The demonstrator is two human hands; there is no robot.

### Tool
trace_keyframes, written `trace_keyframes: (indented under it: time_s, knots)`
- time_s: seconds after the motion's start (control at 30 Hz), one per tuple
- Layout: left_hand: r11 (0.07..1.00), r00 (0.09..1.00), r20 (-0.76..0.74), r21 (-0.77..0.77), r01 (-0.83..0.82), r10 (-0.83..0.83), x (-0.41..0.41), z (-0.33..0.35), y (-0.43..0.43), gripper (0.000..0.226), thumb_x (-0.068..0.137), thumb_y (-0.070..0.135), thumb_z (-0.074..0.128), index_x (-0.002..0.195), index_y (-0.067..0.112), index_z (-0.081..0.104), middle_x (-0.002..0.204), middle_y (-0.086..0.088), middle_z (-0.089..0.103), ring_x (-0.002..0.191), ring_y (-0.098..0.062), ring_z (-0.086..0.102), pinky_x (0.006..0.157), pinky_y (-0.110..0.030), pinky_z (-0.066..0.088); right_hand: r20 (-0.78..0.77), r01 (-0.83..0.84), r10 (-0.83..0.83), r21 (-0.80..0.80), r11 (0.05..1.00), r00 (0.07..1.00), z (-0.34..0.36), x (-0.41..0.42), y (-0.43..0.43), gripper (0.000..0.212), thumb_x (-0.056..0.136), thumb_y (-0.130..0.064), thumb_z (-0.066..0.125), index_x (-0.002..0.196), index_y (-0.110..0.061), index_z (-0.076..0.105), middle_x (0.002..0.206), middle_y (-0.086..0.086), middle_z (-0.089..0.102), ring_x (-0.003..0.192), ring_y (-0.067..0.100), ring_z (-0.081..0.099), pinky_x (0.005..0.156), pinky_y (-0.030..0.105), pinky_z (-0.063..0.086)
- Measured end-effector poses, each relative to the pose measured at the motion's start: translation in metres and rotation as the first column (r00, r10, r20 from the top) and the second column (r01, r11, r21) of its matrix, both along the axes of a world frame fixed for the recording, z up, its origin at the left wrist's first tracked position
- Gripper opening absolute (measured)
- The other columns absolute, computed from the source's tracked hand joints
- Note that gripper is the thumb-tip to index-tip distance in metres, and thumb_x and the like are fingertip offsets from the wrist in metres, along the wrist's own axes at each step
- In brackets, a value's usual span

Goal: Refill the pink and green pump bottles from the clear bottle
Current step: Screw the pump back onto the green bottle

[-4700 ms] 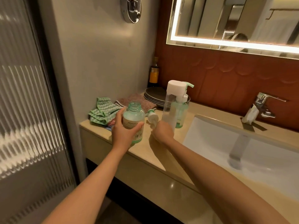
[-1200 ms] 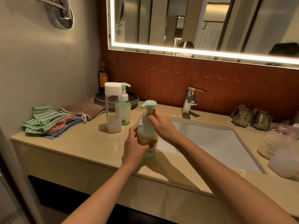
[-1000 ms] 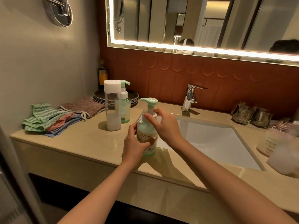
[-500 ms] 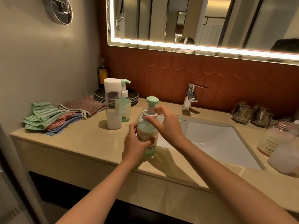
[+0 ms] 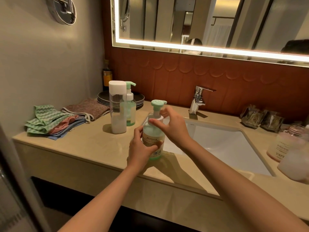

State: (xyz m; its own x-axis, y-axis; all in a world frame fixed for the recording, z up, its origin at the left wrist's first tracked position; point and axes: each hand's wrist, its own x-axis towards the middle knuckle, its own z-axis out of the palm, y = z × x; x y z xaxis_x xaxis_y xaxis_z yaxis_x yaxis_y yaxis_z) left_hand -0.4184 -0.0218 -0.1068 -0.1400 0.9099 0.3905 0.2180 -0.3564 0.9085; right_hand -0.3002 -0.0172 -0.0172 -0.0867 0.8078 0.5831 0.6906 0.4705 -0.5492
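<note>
Gripping the green pump bottle [image 5: 153,139] round its papery label, our left hand [image 5: 139,151] held it upright at the worktop's [image 5: 87,148] front edge, just beside the basin's [image 5: 225,144] left corner. Our right hand [image 5: 172,128] pinched the white collar [image 5: 156,118] under the mint pump head [image 5: 158,102], thumb and fingers curled on it. We judged the green refill nearly done: pale liquid seemed to sit high in the translucent body, with only the seating of the pump left.

The pink bottle [image 5: 284,144] stood at the worktop's right edge, blurred, its ridged neck apparently bare — that half looked unfinished to us. The clear bottle [image 5: 117,113], a tall smooth cylinder with a white cap, stood towards the back left with milky liquid low in it, just in front of a second green pump bottle [image 5: 131,111] — touching or not, we could not tell. Soft, wavy-patterned cloths [image 5: 50,121] lay at the left edge.
</note>
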Motion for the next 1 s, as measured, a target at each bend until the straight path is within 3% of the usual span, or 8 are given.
trace_keyframes:
  time_s: [0.17, 0.27, 0.4, 0.53, 0.6, 0.7, 0.83, 1.0]
  knots:
    - [1.000, 1.000, 0.009, -0.006, 0.006, -0.006, 0.000, -0.001, 0.001, 0.072, 0.066, 0.016, 0.082, 0.125, 0.027, 0.042, 0.123, 0.005, 0.057, 0.115, -0.013, 0.054, 0.093, -0.038, 0.051, -0.115, -0.248, 0.230, -0.194, 0.949, 0.967, -0.006, -0.007, -0.002, 0.040, 0.094, -0.036, 0.049, 0.127, -0.014, 0.045, 0.124, 0.004, 0.056, 0.111, 0.018, 0.054, 0.086, 0.030, 0.049]
    - [1.000, 1.000, 0.008, 0.007, 0.000, 0.000, -0.001, -0.001, 0.001, 0.071, 0.065, 0.022, 0.082, 0.123, 0.027, 0.042, 0.120, 0.008, 0.056, 0.113, -0.012, 0.054, 0.092, -0.038, 0.052, -0.005, -0.109, 0.109, -0.065, 0.992, 0.994, -0.007, -0.003, -0.005, 0.039, 0.092, -0.037, 0.051, 0.120, -0.010, 0.054, 0.116, 0.005, 0.061, 0.106, 0.021, 0.057, 0.082, 0.030, 0.047]
    - [1.000, 1.000, 0.004, 0.010, -0.002, 0.002, 0.000, -0.001, 0.000, 0.070, 0.066, 0.023, 0.083, 0.123, 0.026, 0.043, 0.120, 0.007, 0.056, 0.113, -0.013, 0.054, 0.091, -0.037, 0.052, 0.148, 0.113, -0.127, 0.103, 0.988, 0.981, -0.002, 0.003, -0.001, 0.053, 0.076, -0.057, 0.062, 0.103, -0.011, 0.056, 0.100, 0.003, 0.063, 0.090, 0.017, 0.057, 0.072, 0.031, 0.047]
    - [1.000, 1.000, 0.008, 0.003, 0.013, -0.013, -0.001, 0.000, 0.000, 0.069, 0.067, 0.020, 0.081, 0.123, 0.027, 0.041, 0.121, 0.007, 0.055, 0.116, -0.013, 0.052, 0.092, -0.036, 0.051, 0.076, -0.104, 0.115, -0.135, 0.985, 0.990, 0.003, -0.001, 0.001, 0.055, 0.083, -0.048, 0.061, 0.125, -0.015, 0.045, 0.123, 0.002, 0.054, 0.108, 0.014, 0.051, 0.082, 0.030, 0.046]
    - [1.000, 1.000, 0.008, 0.005, 0.013, -0.013, -0.001, 0.000, -0.001, 0.070, 0.066, 0.019, 0.081, 0.124, 0.026, 0.041, 0.123, 0.004, 0.056, 0.116, -0.014, 0.053, 0.092, -0.037, 0.051, 0.018, -0.199, 0.205, -0.174, 0.964, 0.979, -0.002, -0.004, -0.001, 0.045, 0.089, -0.041, 0.055, 0.124, -0.014, 0.048, 0.121, 0.004, 0.057, 0.109, 0.019, 0.055, 0.082, 0.029, 0.047]
    - [1.000, 1.000, 0.006, 0.013, 0.003, -0.003, -0.001, 0.000, 0.000, 0.070, 0.066, 0.020, 0.081, 0.123, 0.027, 0.042, 0.121, 0.005, 0.056, 0.114, -0.013, 0.054, 0.092, -0.038, 0.052, 0.051, -0.100, 0.102, -0.048, 0.994, 0.993, -0.007, -0.003, -0.003, 0.040, 0.090, -0.042, 0.053, 0.117, -0.012, 0.056, 0.113, 0.005, 0.063, 0.102, 0.021, 0.059, 0.078, 0.029, 0.048]
    - [1.000, 1.000, 0.001, 0.006, 0.005, -0.005, 0.000, -0.001, 0.000, 0.068, 0.067, 0.022, 0.082, 0.122, 0.027, 0.042, 0.118, 0.009, 0.054, 0.114, -0.010, 0.051, 0.091, -0.031, 0.050, 0.108, 0.079, -0.085, 0.053, 0.995, 0.991, -0.001, 0.001, -0.002, 0.054, 0.077, -0.053, 0.065, 0.109, -0.011, 0.056, 0.108, 0.003, 0.065, 0.095, 0.016, 0.058, 0.073, 0.028, 0.047]
    - [1.000, 1.000, -0.012, 0.003, 0.005, -0.005, -0.001, 0.000, 0.000, 0.069, 0.068, 0.018, 0.081, 0.125, 0.024, 0.041, 0.121, 0.006, 0.054, 0.114, -0.010, 0.049, 0.091, -0.028, 0.048, -0.036, -0.159, 0.154, -0.207, 0.965, 0.987, 0.002, -0.003, -0.003, 0.052, 0.085, -0.040, 0.062, 0.129, -0.017, 0.044, 0.131, 0.002, 0.054, 0.118, 0.018, 0.050, 0.086, 0.027, 0.043]
